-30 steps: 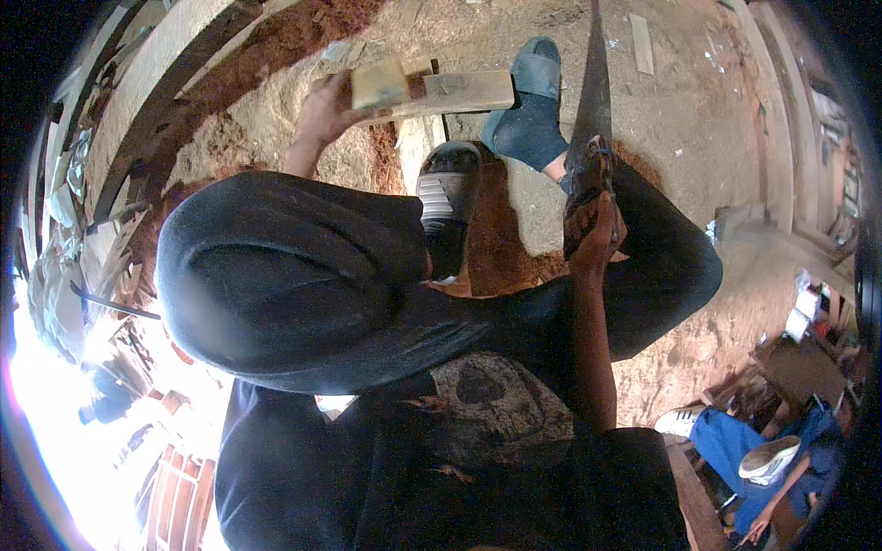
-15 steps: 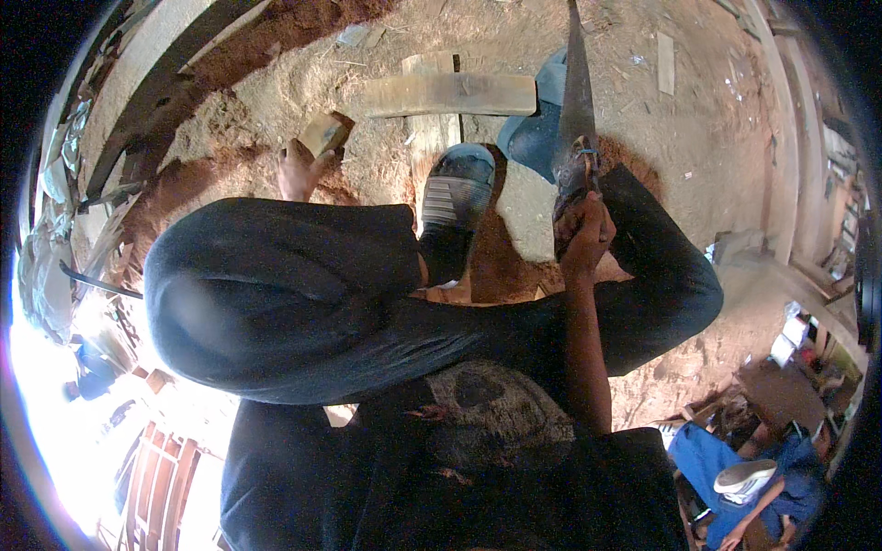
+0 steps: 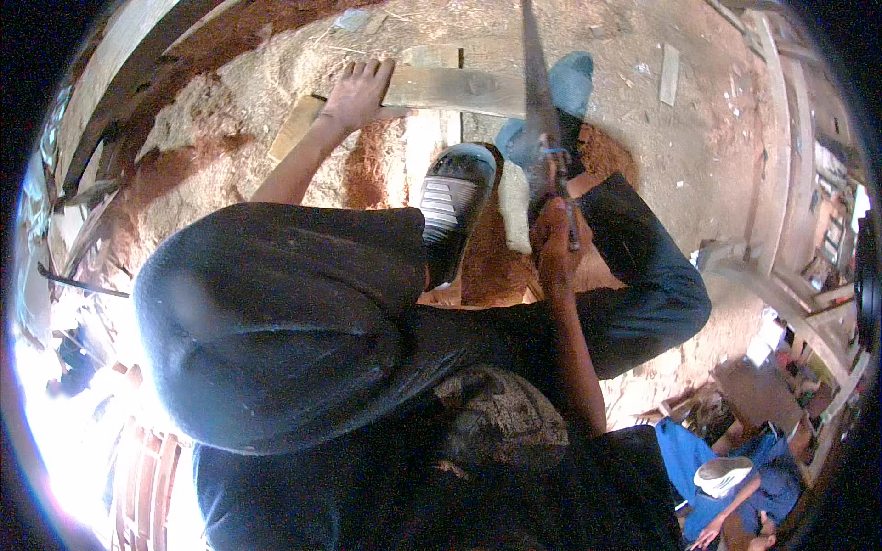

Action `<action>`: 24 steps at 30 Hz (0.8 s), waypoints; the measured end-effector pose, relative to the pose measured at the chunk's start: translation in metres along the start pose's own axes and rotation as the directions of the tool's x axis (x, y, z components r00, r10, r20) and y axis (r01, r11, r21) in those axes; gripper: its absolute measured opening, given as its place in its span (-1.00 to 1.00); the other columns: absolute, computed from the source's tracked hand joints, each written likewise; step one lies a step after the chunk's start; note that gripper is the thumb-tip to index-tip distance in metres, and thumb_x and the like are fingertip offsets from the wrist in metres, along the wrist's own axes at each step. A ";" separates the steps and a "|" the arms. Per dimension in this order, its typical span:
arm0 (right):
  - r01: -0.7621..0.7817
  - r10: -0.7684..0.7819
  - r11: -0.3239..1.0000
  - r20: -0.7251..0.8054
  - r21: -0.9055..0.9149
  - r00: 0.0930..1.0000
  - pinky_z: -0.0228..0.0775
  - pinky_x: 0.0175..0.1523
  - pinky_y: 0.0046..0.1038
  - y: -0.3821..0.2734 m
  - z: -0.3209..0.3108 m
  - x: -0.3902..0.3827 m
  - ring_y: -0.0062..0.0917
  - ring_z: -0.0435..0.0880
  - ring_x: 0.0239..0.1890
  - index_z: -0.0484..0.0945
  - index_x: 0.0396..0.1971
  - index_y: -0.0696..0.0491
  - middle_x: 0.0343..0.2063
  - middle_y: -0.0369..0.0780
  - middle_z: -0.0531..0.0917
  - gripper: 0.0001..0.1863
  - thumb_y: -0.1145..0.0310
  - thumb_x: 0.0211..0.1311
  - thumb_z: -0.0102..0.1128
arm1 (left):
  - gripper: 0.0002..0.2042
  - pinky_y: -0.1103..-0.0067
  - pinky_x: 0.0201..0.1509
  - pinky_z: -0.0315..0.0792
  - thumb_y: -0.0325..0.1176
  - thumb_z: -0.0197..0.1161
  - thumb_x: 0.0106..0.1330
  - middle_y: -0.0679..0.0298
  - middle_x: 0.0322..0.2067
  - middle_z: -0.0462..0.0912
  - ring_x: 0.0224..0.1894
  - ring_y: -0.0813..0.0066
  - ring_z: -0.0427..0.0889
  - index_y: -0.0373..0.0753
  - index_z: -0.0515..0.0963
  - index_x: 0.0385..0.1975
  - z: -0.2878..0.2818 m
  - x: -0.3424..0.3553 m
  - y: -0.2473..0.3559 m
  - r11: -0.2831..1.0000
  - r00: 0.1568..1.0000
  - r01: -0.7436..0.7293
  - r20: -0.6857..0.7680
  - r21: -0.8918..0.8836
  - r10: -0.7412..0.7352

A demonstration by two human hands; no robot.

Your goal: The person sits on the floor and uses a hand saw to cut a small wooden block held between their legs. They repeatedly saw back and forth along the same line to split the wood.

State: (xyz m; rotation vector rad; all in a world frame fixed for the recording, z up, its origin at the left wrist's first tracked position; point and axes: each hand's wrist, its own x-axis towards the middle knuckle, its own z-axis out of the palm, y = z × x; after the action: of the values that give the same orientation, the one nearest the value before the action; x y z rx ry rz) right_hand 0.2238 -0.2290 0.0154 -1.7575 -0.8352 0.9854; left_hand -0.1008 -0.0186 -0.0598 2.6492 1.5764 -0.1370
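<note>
My left hand (image 3: 356,99) is closed over the left end of a short plank (image 3: 456,84), which lies across an upright board (image 3: 432,125). A small wooden block (image 3: 290,132) lies partly behind my left wrist. My right hand (image 3: 557,237) grips the handle of a hand saw (image 3: 538,103), its long blade pointing away from me and crossing the plank near its right end, blurred. My sandaled foot (image 3: 450,207) rests beside the upright board, and my other foot (image 3: 570,81) is behind the saw.
Timber beams (image 3: 133,50) run along the left, with scrap at their side. More long boards (image 3: 781,138) lie at the right. A loose offcut (image 3: 668,75) is on the sandy ground. Another person in blue trousers (image 3: 680,459) sits at the lower right among wood pieces.
My left hand has left the small block, moving up and right onto the plank. My right hand and the saw have shifted left, with the blade now slanting more.
</note>
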 end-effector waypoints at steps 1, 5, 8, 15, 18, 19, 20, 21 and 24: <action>-0.069 0.068 0.998 0.017 0.012 0.998 0.09 -0.52 -0.62 -0.014 0.008 -0.006 -0.77 0.29 -0.58 0.46 -0.45 0.01 -0.60 -0.43 0.42 -0.72 0.18 0.45 0.10 | -0.02 0.19 0.26 0.37 0.52 0.16 0.02 -0.07 -0.11 0.52 0.10 -0.03 0.51 -0.38 0.37 0.10 -0.002 0.001 -0.004 0.998 1.000 -0.009 0.006 -0.064 0.010; -0.076 0.082 0.994 0.089 -0.075 0.993 0.19 -0.49 -0.63 -0.034 0.018 -0.014 -0.77 0.36 -0.56 0.53 -0.33 0.05 -0.57 -0.40 0.48 -0.73 0.15 0.45 0.12 | -0.05 0.19 0.18 0.45 0.53 0.15 0.03 -0.05 -0.18 0.57 -0.02 -0.03 0.59 -0.39 0.41 0.01 -0.008 0.013 -0.005 0.990 0.992 -0.123 -0.016 -0.075 0.122; -0.180 0.171 0.983 0.226 0.021 0.959 0.20 -0.52 -0.62 -0.047 0.020 -0.014 -0.76 0.37 -0.59 0.52 -0.35 0.05 -0.59 -0.40 0.47 -0.73 0.14 0.45 0.12 | -0.04 0.21 0.17 0.47 0.57 0.13 0.00 -0.09 -0.13 0.59 0.02 -0.01 0.60 -0.40 0.45 -0.04 -0.026 0.021 -0.008 0.986 0.983 -0.007 0.179 -0.170 0.038; -0.225 0.247 0.968 0.237 -0.114 0.940 0.42 -0.32 -0.43 -0.032 0.000 -0.042 -0.53 0.56 -0.44 0.58 -0.21 0.15 -0.44 -0.21 0.65 -0.72 0.20 0.41 0.17 | -0.08 0.20 0.01 0.57 0.51 0.18 0.03 -0.12 -0.16 0.60 -0.10 -0.03 0.67 -0.43 0.44 -0.07 -0.032 -0.003 0.028 0.973 0.963 0.077 0.269 -0.219 -0.016; -0.293 0.300 0.954 0.221 -0.067 0.928 0.41 -0.35 -0.44 -0.047 -0.008 -0.053 -0.57 0.55 -0.45 0.58 -0.23 0.15 -0.45 -0.24 0.64 -0.76 0.26 0.41 0.17 | -0.14 0.20 0.05 0.54 0.40 0.30 0.03 -0.14 -0.12 0.59 -0.03 -0.06 0.62 -0.44 0.43 -0.07 -0.037 -0.012 0.048 0.952 0.975 0.121 0.216 -0.282 -0.060; -0.262 0.277 0.960 0.205 -0.099 0.939 0.41 -0.34 -0.43 -0.050 -0.011 -0.057 -0.56 0.55 -0.46 0.57 -0.24 0.15 -0.46 -0.23 0.63 -0.77 0.27 0.41 0.17 | -0.14 0.20 0.05 0.54 0.39 0.31 0.03 -0.14 -0.12 0.59 -0.01 -0.06 0.61 -0.43 0.43 -0.07 -0.037 -0.013 0.054 0.951 0.979 0.116 0.194 -0.287 -0.061; -0.220 0.242 0.967 0.198 -0.126 0.950 0.41 -0.33 -0.42 -0.050 -0.013 -0.059 -0.54 0.56 -0.46 0.57 -0.24 0.16 -0.46 -0.22 0.63 -0.78 0.28 0.41 0.17 | -0.14 0.19 0.06 0.54 0.38 0.32 0.02 -0.14 -0.12 0.59 0.01 -0.06 0.60 -0.43 0.43 -0.06 -0.037 -0.013 0.059 0.949 0.983 0.110 0.172 -0.294 -0.060; -0.178 0.210 0.971 0.211 -0.159 0.955 0.42 -0.33 -0.41 -0.051 -0.012 -0.060 -0.52 0.56 -0.46 0.57 -0.24 0.16 -0.46 -0.21 0.63 -0.79 0.29 0.40 0.16 | -0.14 0.18 0.09 0.51 0.36 0.34 0.02 -0.13 -0.10 0.58 0.04 -0.06 0.58 -0.43 0.42 -0.03 -0.039 -0.015 0.057 0.943 0.975 0.138 0.211 -0.304 -0.074; 0.024 0.029 0.972 0.221 -0.234 0.975 0.43 -0.28 -0.37 -0.051 -0.016 -0.062 -0.42 0.58 -0.45 0.57 -0.24 0.16 -0.45 -0.17 0.64 -0.80 0.31 0.40 0.15 | -0.16 0.17 0.14 0.47 0.34 0.36 0.02 -0.10 -0.09 0.58 0.06 -0.05 0.56 -0.43 0.43 -0.04 -0.035 -0.016 0.059 0.938 0.974 0.168 0.199 -0.303 -0.110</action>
State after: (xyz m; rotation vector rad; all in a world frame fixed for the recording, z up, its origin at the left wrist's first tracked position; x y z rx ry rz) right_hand 0.2050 -0.2707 0.0829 -1.8684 -1.1325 1.1380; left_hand -0.0551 -0.0572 -0.0235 2.2168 1.5753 -0.1126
